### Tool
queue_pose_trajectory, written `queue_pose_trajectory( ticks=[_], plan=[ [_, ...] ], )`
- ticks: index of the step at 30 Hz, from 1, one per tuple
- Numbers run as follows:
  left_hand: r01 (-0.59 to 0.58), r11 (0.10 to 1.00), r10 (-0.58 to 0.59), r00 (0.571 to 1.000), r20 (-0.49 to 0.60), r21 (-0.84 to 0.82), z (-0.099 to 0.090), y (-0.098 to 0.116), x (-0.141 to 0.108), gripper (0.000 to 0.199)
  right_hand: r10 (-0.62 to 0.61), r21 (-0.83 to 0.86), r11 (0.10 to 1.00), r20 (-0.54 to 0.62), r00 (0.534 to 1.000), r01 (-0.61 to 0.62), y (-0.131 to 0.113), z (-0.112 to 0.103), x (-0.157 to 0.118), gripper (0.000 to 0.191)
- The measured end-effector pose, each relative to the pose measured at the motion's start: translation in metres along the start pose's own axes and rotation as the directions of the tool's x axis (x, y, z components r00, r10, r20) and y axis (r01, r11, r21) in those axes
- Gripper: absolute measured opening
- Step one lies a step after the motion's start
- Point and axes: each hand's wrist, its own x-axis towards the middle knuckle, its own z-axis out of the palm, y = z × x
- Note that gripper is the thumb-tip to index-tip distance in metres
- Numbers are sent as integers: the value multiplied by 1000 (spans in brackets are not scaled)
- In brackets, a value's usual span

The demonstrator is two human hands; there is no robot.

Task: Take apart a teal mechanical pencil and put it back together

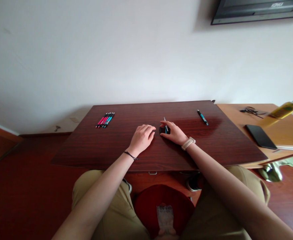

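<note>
My left hand [143, 137] rests over the middle of the dark wooden table [126, 156], fingers loosely bent, thumb apart from the index finger, and nothing visible in it. Just to its right, my right hand [174, 132] curls its thumb and index finger around small pen parts. Among them are a short black piece [160, 130], a teal piece [165, 129] and a thin pale stick [164, 119] that crosses the index finger at a tilt. Palm and fingers partly hide these parts. The two hands do not touch.
Several pink and teal pens [105, 120] lie side by side at the table's left. One teal and black pen [202, 117] lies at the right. On the lighter side table are a phone [260, 136], a black cable [251, 110] and a yellow can [283, 110]. A red stool [148, 200] is below.
</note>
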Motion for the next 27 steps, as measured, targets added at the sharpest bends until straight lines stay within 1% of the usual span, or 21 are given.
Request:
queue_pose_trajectory(
  ticks=[17, 23, 27],
  plan=[
    [-9, 1000, 9, 1000, 4, -11, 2, -1, -1, 17, -2, 18, 1000, -17, 1000, 2, -1, -1, -1, 72],
    [-10, 1000, 10, 1000, 3, -14, 2, -2, -2, 17, 20, 42, 999, -18, 1000, -20, 1, 0, -2, 84],
    [-7, 1000, 7, 1000, 3, -16, 1, -3, -3, 18, 28, 44, 999, -16, 999, -27, 2, 1, -3, 88]
  ],
)
